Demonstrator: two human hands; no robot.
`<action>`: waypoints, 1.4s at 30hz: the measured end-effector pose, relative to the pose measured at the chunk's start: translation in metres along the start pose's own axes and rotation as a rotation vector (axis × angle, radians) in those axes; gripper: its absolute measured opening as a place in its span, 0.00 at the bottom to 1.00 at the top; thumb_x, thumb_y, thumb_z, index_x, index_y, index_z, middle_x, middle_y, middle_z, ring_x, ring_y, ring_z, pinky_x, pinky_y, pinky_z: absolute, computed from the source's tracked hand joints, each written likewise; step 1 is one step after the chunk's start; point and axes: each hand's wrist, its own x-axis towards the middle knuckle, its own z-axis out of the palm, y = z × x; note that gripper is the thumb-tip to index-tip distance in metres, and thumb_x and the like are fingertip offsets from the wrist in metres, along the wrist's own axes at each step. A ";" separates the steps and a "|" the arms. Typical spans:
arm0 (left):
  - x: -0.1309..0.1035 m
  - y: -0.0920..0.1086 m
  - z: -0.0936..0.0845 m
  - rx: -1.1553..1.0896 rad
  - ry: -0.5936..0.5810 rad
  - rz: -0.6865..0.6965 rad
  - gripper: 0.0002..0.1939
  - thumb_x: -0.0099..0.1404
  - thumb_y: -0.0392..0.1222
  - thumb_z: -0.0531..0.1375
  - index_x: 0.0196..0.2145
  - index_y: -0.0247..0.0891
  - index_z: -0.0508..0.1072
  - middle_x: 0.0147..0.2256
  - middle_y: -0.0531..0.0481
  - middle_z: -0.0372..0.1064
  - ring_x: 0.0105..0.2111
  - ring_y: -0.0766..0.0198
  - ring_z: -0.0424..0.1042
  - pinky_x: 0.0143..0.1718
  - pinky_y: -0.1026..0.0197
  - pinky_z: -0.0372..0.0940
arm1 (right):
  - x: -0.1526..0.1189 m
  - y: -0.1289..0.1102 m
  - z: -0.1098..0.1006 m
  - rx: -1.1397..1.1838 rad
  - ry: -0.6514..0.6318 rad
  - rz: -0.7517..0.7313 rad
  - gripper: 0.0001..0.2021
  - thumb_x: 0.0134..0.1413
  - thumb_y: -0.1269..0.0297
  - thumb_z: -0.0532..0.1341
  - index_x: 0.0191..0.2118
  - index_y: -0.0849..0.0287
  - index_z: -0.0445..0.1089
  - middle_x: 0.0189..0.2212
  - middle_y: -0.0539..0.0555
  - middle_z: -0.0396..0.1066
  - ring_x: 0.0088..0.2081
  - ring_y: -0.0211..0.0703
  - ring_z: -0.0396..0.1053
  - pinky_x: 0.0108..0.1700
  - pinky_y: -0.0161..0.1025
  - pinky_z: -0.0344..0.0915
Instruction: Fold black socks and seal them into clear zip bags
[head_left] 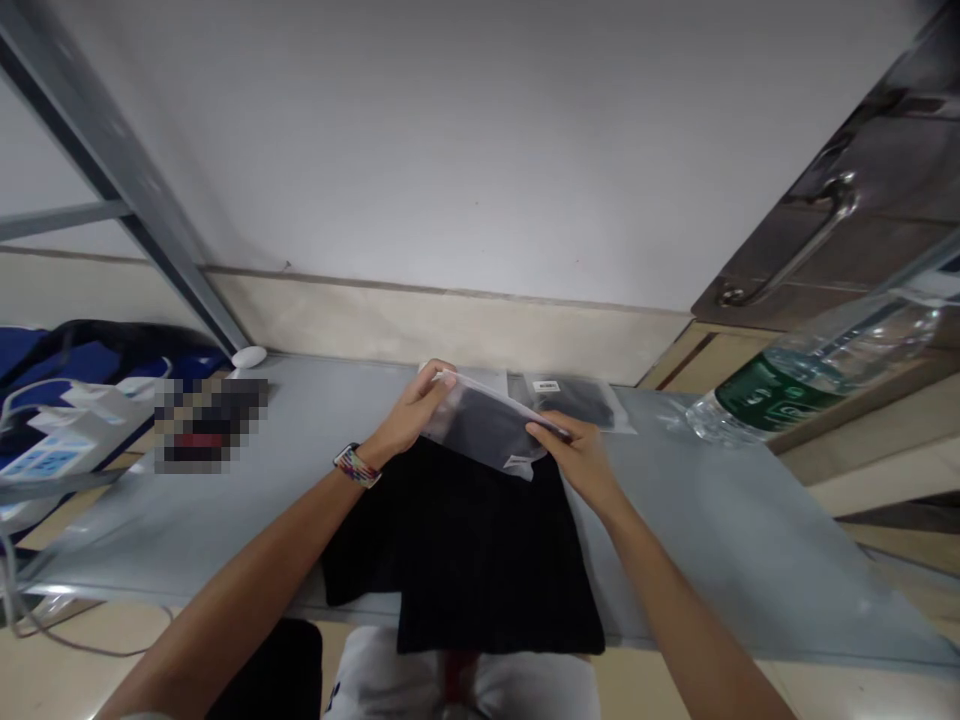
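Note:
Both hands grip a translucent plastic bag [484, 430] with dark contents, held tilted above the table. My left hand [418, 405] closes on its upper left corner, and a woven multicoloured watch band circles that wrist. At the bag's right end, my right hand [574, 445] pinches the edge between thumb and fingers. Beneath it a black garment [480, 560] lies spread over the table, its lower part hanging past the front edge. Just behind my right hand rests another clear bag [581, 402] with dark contents and a white label.
The grey table [697, 520] backs onto a white wall. A large water bottle [795, 390] with a green label stands at the right. White power strips [67, 450] with cables are at the left, near a metal post [172, 260]. A small white disc [249, 356] sits by the post.

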 end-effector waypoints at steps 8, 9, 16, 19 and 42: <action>-0.007 0.003 0.011 0.082 -0.211 -0.187 0.18 0.55 0.46 0.79 0.42 0.39 0.85 0.42 0.45 0.84 0.40 0.54 0.81 0.43 0.57 0.75 | -0.013 0.009 -0.017 0.335 0.082 0.312 0.20 0.45 0.44 0.77 0.39 0.52 0.84 0.31 0.52 0.80 0.32 0.46 0.74 0.31 0.40 0.69; -0.007 0.001 0.011 0.084 -0.204 -0.196 0.17 0.55 0.46 0.79 0.40 0.39 0.85 0.40 0.45 0.84 0.38 0.54 0.81 0.41 0.57 0.76 | -0.015 0.006 -0.021 0.363 0.029 0.363 0.21 0.45 0.44 0.77 0.41 0.52 0.84 0.32 0.52 0.80 0.32 0.46 0.75 0.31 0.40 0.69; -0.011 0.003 0.009 0.096 -0.474 -0.310 0.16 0.55 0.49 0.79 0.37 0.37 0.86 0.36 0.46 0.84 0.34 0.55 0.81 0.38 0.57 0.77 | -0.030 -0.027 -0.019 0.429 -0.406 0.535 0.25 0.48 0.51 0.79 0.52 0.51 0.82 0.49 0.56 0.83 0.49 0.55 0.81 0.49 0.46 0.77; -0.009 -0.002 0.007 -0.063 -0.467 -0.326 0.19 0.59 0.54 0.77 0.39 0.36 0.85 0.37 0.45 0.84 0.35 0.57 0.81 0.37 0.60 0.76 | -0.038 -0.034 -0.008 0.506 -0.384 0.665 0.24 0.42 0.54 0.81 0.47 0.53 0.82 0.45 0.56 0.84 0.42 0.53 0.82 0.43 0.45 0.79; 0.018 -0.036 -0.039 0.950 -0.155 0.209 0.05 0.64 0.37 0.65 0.34 0.43 0.83 0.40 0.46 0.79 0.48 0.51 0.75 0.62 0.47 0.64 | 0.034 0.078 -0.062 0.234 0.392 0.364 0.30 0.55 0.37 0.69 0.52 0.54 0.69 0.27 0.54 0.77 0.27 0.55 0.79 0.30 0.53 0.79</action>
